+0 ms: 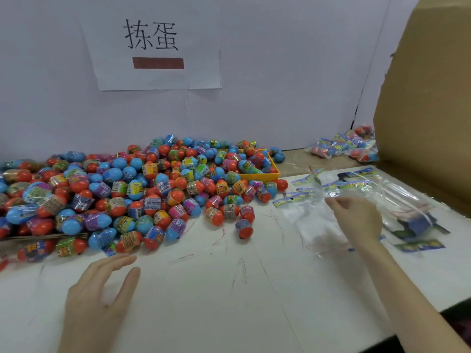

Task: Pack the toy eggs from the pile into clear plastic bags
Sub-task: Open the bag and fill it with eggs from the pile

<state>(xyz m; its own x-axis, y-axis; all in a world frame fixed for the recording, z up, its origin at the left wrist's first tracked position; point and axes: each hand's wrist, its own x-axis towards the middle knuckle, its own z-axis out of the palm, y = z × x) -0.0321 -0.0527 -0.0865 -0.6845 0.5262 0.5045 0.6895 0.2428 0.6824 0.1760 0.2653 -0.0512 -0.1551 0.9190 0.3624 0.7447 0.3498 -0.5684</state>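
Hundreds of toy eggs [132, 189] cover the table's [216, 301] left side. Your left hand [99, 289] hovers with fingers relaxed, empty. Your right hand [356, 217] pinches a clear bag [313, 225] near the right edge.

A paper sign [155, 47] with two characters is hanging on the white wall [280, 72]; brown cardboard [428, 98] is leaning at the counter's [204, 301] right.

A white paper sign [153, 47] is hanging on the pale wall behind the pile, showing two large black handwritten characters, "拣蛋". Under them a brown-red bar [158, 63] is covering whatever stands there, so nothing is reading through it. The wrappers on the toy eggs [122, 189] are carrying printing, but it is blurring too small to read.
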